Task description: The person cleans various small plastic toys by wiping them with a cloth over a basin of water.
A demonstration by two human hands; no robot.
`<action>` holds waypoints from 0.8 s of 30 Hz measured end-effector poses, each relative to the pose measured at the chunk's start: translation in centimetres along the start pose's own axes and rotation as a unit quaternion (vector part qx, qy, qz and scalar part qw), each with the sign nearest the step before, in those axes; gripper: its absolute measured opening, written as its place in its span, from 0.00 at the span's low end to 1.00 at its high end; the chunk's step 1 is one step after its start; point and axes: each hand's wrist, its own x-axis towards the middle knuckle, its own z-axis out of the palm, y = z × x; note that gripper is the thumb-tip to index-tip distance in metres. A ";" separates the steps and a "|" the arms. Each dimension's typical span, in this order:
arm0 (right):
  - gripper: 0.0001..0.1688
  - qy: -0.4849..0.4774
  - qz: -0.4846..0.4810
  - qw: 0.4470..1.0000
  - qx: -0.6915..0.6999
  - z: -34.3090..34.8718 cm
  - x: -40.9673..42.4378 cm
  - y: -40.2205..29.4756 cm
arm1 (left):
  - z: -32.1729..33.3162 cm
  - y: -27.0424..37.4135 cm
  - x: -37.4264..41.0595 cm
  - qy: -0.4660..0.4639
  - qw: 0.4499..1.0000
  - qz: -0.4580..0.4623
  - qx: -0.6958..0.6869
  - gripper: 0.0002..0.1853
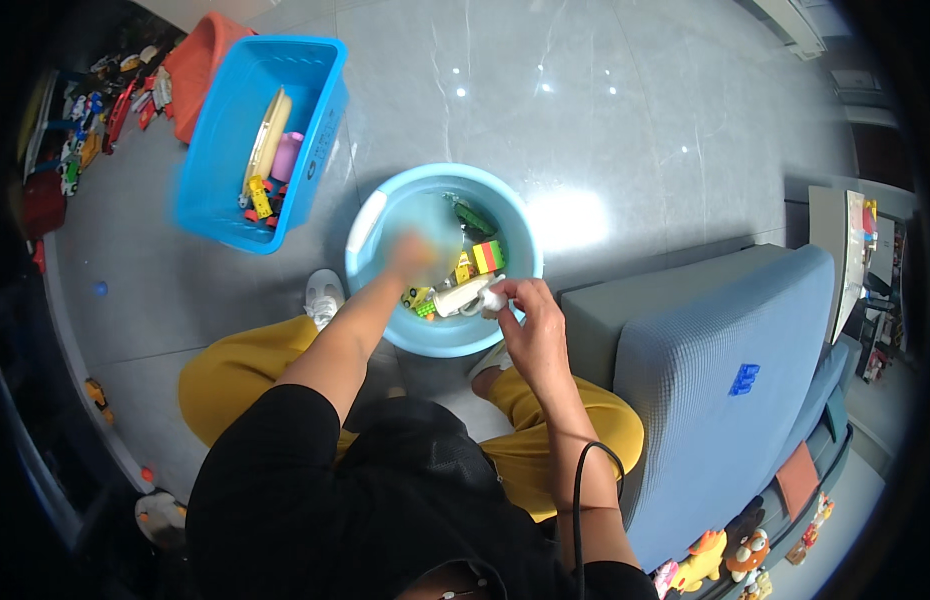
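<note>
A round light-blue plastic basin [538,259] stands on the floor before me, with several toys in it. My left hand [412,255] is over the basin's left part, badly blurred; what its fingers do cannot be made out. My right hand [532,315] pinches a small white wet cloth [492,298] at the basin's lower right edge. Beneath and beside the cloth lie a cream cylindrical toy [462,295] and a red, yellow and green block [488,256]. A dark green toy [474,218] lies farther up, a yellow toy car [414,297] at the lower left.
At the upper left stands a blue plastic bin [332,97] holding toys, among them a yellow toy car [259,196]. A red-orange tub [191,75] touches it. To the right is a blue-covered sofa [705,420] with a blue toy block [745,379]. A small blue ball [100,288] lies left.
</note>
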 end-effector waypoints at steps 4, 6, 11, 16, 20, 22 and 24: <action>0.14 0.026 -0.027 0.999 0.005 0.0 -0.4 0.0 | -5.4 3.1 -1.4 -0.104 0.974 -0.085 -0.181 0.14; 0.13 0.038 -0.033 0.999 -0.001 -0.2 -0.8 -0.2 | -8.7 5.5 -2.6 -0.130 0.942 -0.109 -0.288 0.16; 0.12 0.090 -0.078 0.993 0.011 -0.5 -1.3 -1.4 | -16.5 10.7 -7.1 -0.142 0.840 -0.132 -0.507 0.18; 0.11 0.118 -0.084 0.982 0.121 -0.6 -1.6 -2.5 | -22.0 13.2 -11.2 -0.130 0.725 -0.038 -0.675 0.19; 0.11 0.118 -0.096 0.978 0.144 -0.9 -1.8 -3.9 | -25.4 14.2 -13.8 -0.094 0.681 -0.041 -0.725 0.17; 0.11 0.120 -0.108 0.977 0.139 -0.6 -1.5 -3.5 | -26.1 14.4 -14.6 -0.092 0.671 -0.023 -0.735 0.18; 0.11 0.125 -0.121 0.973 0.150 -0.4 -1.6 -3.8 | -26.5 14.5 -15.0 -0.090 0.660 -0.007 -0.746 0.18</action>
